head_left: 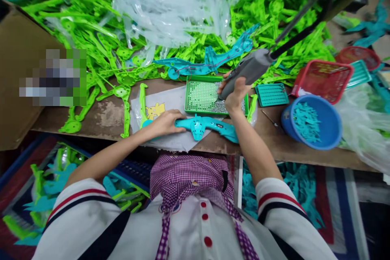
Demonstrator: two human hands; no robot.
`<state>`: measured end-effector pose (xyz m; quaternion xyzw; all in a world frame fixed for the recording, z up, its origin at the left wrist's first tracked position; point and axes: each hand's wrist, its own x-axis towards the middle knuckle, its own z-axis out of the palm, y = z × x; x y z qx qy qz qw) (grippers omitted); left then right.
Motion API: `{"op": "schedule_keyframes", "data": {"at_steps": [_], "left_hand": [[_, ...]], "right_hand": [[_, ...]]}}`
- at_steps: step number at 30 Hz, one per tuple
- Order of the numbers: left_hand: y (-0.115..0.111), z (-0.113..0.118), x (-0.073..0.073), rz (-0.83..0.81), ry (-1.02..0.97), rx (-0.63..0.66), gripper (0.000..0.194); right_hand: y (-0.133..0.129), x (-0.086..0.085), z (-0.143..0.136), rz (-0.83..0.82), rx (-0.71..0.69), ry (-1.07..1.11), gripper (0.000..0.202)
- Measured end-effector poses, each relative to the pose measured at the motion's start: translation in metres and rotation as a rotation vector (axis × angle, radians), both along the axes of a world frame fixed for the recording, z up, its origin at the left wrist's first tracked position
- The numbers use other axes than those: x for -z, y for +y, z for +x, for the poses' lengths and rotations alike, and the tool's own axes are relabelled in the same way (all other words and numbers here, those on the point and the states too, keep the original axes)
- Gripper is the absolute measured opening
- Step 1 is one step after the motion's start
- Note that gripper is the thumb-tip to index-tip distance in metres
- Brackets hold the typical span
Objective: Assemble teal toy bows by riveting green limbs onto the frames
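Observation:
In my right hand [236, 91] is a grey electric screwdriver [251, 67], its cable running up to the right. Its tip points down into a green perforated tray [201, 95] that has small metal screws [221, 105] at its right side. My left hand [167, 122] grips the left part of a blue plastic toy piece [198, 125] lying on a white cloth at the table's front edge. Behind the tray lies another long blue plastic part [210, 61] with a thin reddish wire along it.
Heaps of bright green plastic parts [289, 28] and clear plastic bags [170, 4] cover the back. At right stand a blue bucket [332, 124] of small blue pieces, a red basket [324, 79] and a teal tray [272, 94]. A cardboard box [24, 73] stands at left.

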<state>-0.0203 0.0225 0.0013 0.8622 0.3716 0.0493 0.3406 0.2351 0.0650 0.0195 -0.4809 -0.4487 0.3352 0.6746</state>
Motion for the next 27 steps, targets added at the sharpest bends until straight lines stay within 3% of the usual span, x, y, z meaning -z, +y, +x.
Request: {"op": "schedule_keyframes", "data": {"at_steps": [7, 12, 16, 21, 27], "left_hand": [[-0.002, -0.001, 0.001, -0.018, -0.033, -0.010, 0.040], [0.000, -0.001, 0.000, -0.029, -0.022, -0.014, 0.042], [0.001, -0.001, 0.002, -0.036, -0.032, -0.026, 0.041], [0.001, -0.002, 0.006, -0.019, -0.056, -0.047, 0.040], [0.001, -0.002, 0.005, -0.015, -0.068, -0.049, 0.040]], "right_hand": [[0.002, 0.000, -0.002, 0.033, -0.005, -0.018, 0.068], [-0.013, -0.034, 0.009, 0.044, 0.047, -0.017, 0.078], [-0.059, -0.057, 0.020, 0.077, 0.020, 0.069, 0.080], [-0.109, -0.053, 0.030, 0.034, -0.028, 0.038, 0.075], [-0.109, -0.047, 0.034, 0.001, -0.004, -0.004, 0.077]]}}
